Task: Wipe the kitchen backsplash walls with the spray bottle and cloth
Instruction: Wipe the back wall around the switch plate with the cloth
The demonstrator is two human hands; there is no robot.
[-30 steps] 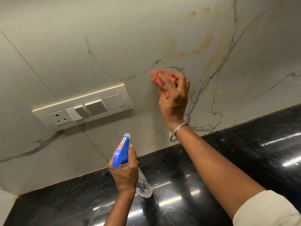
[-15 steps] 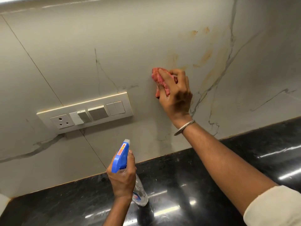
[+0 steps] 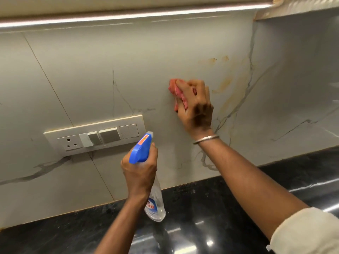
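My right hand presses a bunched pink cloth flat against the pale marble-look backsplash, right of the switch plate. Most of the cloth is hidden under my fingers. My left hand grips a clear spray bottle by its neck, below and left of the cloth. The bottle's blue trigger head points up toward the wall. Yellow-brown stains streak the tile just right of the cloth.
A white switch and socket plate sits on the wall to the left. A glossy black stone counter runs along the bottom. A lit strip under a cabinet edges the top, and the wall turns a corner at the right.
The view has tilted up, so the cabinet light strip now shows. My right hand with the cloth has stayed on the same wall patch, shifting slightly. My left hand has raised the bottle closer to the switch plate.
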